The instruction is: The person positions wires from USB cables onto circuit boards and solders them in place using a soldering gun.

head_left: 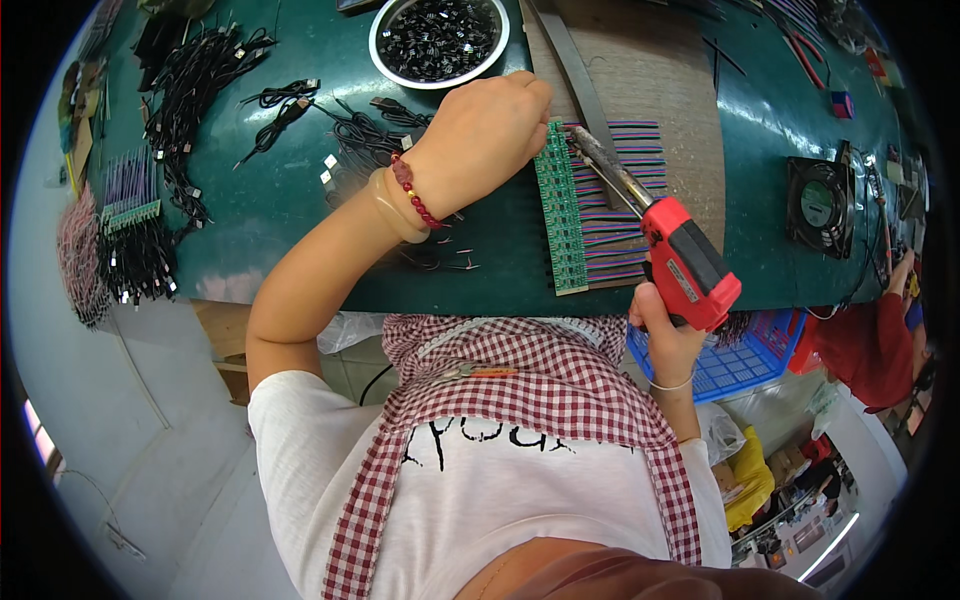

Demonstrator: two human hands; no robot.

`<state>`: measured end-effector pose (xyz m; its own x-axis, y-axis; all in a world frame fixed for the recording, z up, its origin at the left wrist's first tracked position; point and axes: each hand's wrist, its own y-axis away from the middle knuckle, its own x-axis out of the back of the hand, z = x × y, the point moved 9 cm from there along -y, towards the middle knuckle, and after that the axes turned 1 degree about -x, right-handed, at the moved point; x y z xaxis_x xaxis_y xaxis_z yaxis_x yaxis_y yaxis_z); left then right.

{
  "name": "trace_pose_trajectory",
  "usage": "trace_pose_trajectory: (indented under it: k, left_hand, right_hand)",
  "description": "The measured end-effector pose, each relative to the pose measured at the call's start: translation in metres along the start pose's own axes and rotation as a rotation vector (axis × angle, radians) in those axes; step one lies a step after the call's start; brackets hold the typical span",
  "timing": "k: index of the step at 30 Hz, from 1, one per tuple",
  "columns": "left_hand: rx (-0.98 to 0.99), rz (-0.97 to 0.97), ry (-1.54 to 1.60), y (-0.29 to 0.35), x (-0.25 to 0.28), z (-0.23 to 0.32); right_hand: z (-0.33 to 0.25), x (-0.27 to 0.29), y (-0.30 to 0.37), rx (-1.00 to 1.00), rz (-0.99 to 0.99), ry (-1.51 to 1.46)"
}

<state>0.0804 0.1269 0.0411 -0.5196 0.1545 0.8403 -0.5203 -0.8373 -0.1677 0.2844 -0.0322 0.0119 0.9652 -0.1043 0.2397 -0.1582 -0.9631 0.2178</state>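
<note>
My right hand (pixel 665 335) grips a red and black soldering gun (pixel 690 262), its metal tip angled up and left to the far end of a green circuit board strip (pixel 563 225). Rows of thin coloured wires (pixel 625 235) run out from the strip's right side. My left hand (pixel 490 130) is closed in a pinch beside the same far end of the strip. Whatever its fingertips hold is hidden from view. A flat metal bar (pixel 575 65) lies across the wires, just beyond the tip.
A white-rimmed bowl (pixel 376 50) of small black parts stands behind my left hand. Black cables (pixel 195 95) lie at the left, with finished-looking wired strips (pixel 130 215). A black fan (pixel 820 205) sits at the right. Below the table edge is a blue basket (pixel 735 372); another person's red sleeve (pixel 870 350) is far right.
</note>
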Motion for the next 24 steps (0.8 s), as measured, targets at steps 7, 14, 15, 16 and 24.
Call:
trace_pose_trajectory:
  k: [7,14,15,16,24]
  left_hand:
    - [-0.010,-0.004,-0.036,-0.001,-0.002,0.000]
    - [-0.009,0.002,-0.050,-0.002,0.000,0.001]
    - [-0.023,0.014,-0.046,-0.002,0.000,0.003]
    - [-0.023,0.014,-0.046,-0.002,0.000,0.002]
    - [-0.007,-0.004,-0.034,-0.002,-0.002,-0.003]
  right_hand:
    - [-0.008,-0.004,-0.002,-0.069,0.009,-0.095]
    - [0.001,-0.003,-0.002,0.046,-0.020,0.054]
    - [0.002,-0.002,-0.002,0.041,-0.009,0.062]
    - [-0.003,-0.004,-0.002,0.042,-0.009,0.062]
    - [-0.017,-0.001,-0.008,-0.020,0.028,-0.164]
